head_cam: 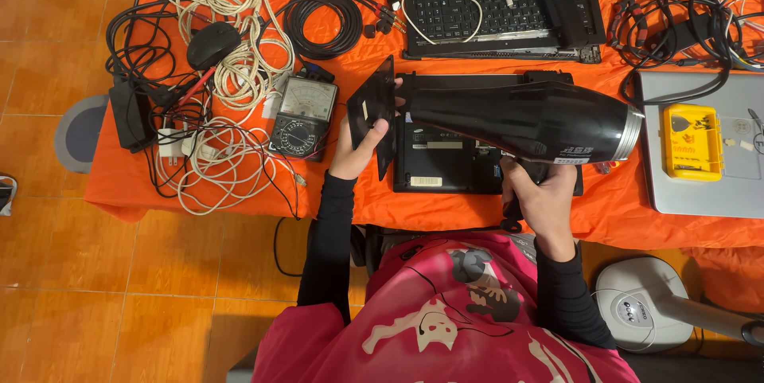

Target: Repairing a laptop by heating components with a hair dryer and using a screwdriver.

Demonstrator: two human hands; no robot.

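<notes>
Head view shows the right hand [543,196] with fingers clamped on the handle of a black hair dryer [525,119], held level above an upturned black laptop [446,164] on the orange-covered counter [477,212]. Left hand [358,148] fingers grip the dryer's flat black nozzle [374,108], just beside an analog multimeter [302,116].
</notes>
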